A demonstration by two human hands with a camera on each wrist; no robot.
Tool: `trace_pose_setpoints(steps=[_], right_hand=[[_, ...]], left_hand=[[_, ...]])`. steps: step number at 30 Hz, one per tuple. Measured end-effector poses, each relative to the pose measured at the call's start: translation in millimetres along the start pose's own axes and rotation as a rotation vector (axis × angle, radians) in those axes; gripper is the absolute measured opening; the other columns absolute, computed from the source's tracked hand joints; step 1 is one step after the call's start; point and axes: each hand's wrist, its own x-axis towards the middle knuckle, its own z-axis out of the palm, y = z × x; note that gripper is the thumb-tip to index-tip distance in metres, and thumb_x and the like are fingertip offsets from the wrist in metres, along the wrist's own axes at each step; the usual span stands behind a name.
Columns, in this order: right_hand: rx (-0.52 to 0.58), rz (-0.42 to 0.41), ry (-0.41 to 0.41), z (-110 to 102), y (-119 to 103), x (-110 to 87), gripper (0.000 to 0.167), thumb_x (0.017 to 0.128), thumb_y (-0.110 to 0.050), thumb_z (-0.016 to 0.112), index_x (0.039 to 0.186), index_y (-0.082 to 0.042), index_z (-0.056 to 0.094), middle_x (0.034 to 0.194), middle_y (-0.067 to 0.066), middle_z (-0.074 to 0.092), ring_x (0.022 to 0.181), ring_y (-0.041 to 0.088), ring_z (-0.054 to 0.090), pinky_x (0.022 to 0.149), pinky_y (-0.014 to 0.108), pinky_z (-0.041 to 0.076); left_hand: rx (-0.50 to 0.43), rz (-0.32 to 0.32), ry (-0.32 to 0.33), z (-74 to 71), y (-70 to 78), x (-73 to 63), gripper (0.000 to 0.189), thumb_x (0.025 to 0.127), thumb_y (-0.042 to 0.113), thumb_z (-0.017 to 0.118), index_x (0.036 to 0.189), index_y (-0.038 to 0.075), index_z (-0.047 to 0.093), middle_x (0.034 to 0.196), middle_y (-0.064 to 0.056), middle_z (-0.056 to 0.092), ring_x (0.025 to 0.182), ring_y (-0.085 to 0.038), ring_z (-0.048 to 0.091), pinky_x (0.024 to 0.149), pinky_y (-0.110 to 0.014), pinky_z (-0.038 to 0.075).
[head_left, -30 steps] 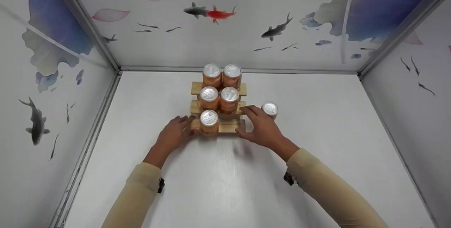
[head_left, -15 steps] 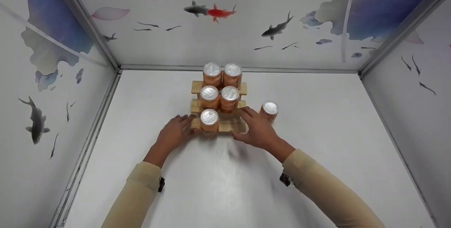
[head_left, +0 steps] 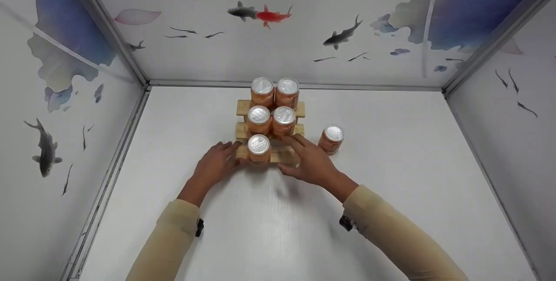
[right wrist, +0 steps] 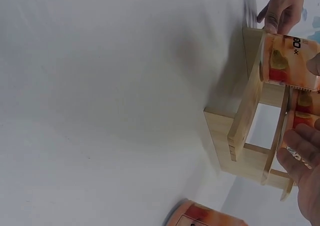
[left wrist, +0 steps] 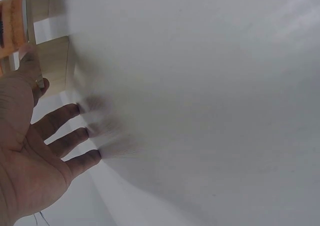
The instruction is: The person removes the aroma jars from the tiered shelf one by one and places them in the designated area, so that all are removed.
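In the head view, a three-step wooden rack [head_left: 284, 156] bears several orange cans with silver lids. Two cans stand on the top step, two on the middle one, and a front can [head_left: 259, 150] sits on the left of the bottom step. My left hand [head_left: 213, 166] pinches the rack's left end between thumb and index finger. Its other fingers reach the tabletop in the left wrist view. My right hand [head_left: 310, 159] hovers at the bottom step's right part, fingers spread and holding nothing. Its fingertips are close to the middle-step cans; contact is unclear.
A loose can [head_left: 332, 140] stands on the white table [head_left: 269, 229] right of the rack, just beyond my right hand. Metal-edged white panels with painted fish enclose the back and both sides. The back panel [head_left: 278, 55] rises close behind the top step.
My right hand has slid left across the bottom step, away from the loose can, which now shows fully. The left hand and the rack stay where they were.
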Motion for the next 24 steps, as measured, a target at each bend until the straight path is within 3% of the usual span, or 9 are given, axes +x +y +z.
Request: trace_pose_setpoints(steps=[12,24], right_hand=[[0.051,0.023,-0.068,8,-9,7.5,0.085,0.097,-0.043,0.087,0.166,-0.013,0.049,0.166,0.015,0.055,0.136,0.039,0.069,0.106,0.058,0.062],[0.087,0.020,-0.088,14,-16,11.6,0.087,0.098,-0.042,0.086,0.168,-0.012,0.044,0.164,0.016,0.054,0.134,0.039,0.069,0.108,0.058,0.062]], left_hand=[[-0.024,-0.009,0.006,0.9,-0.7,0.1,0.060,0.110,0.039,0.070,0.164,0.016,0.055,0.165,-0.024,0.056,0.157,-0.050,0.048,0.126,-0.065,0.044],[-0.022,-0.017,0.001,1.1,-0.7,0.7,0.060,0.111,0.042,0.069,0.164,0.017,0.055,0.166,-0.023,0.055,0.157,-0.050,0.048,0.127,-0.065,0.044]])
